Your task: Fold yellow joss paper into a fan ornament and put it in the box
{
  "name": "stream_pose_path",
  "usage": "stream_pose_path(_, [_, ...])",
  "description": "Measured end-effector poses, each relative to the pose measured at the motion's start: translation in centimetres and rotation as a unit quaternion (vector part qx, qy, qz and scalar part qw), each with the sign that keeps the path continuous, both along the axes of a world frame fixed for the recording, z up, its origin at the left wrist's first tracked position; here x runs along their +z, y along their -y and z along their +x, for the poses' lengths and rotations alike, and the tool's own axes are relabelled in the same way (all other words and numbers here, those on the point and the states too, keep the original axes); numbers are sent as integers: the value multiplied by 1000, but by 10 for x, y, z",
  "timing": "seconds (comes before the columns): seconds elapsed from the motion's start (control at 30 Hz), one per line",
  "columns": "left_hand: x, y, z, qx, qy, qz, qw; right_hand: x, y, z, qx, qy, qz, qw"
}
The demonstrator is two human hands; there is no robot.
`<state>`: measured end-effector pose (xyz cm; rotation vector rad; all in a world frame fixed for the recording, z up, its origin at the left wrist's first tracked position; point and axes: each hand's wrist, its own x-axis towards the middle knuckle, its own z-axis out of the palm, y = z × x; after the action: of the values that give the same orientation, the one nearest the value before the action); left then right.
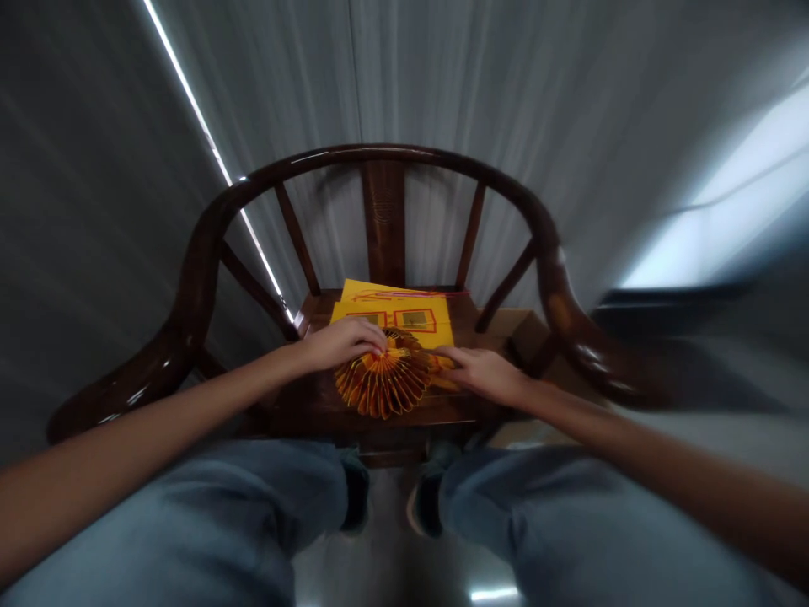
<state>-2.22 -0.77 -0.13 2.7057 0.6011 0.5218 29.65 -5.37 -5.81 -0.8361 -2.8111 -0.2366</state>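
Observation:
A round rosette of pleated orange and gold paper stands at the front of the chair's wooden seat. My left hand is closed at its top centre, fingertips pinching the pleats. At the rosette's right side, my right hand has its index finger reaching left along a piece of folded yellow paper; its other fingers look curled around this piece, partly hidden. Behind the rosette lie yellow paper sheets with red-framed gold squares. Thin red and pink strands rest across the back of the sheets.
The dark wooden chair's curved armrest rings the seat on the far side and both flanks. A cardboard box is beside the chair at right. Grey curtain-like panels hang behind. My knees are close to the seat's front edge.

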Motion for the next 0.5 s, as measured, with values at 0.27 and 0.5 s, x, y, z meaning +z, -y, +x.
stream_pose_path(0.27, [2, -2, -1, -14, -18, -4, 1000, -1, -7, -8, 20, 33, -15, 999])
stream_pose_path(0.5, [2, -2, -2, -12, -13, -2, 1000, 12, -10, -13, 40, -74, -116, 990])
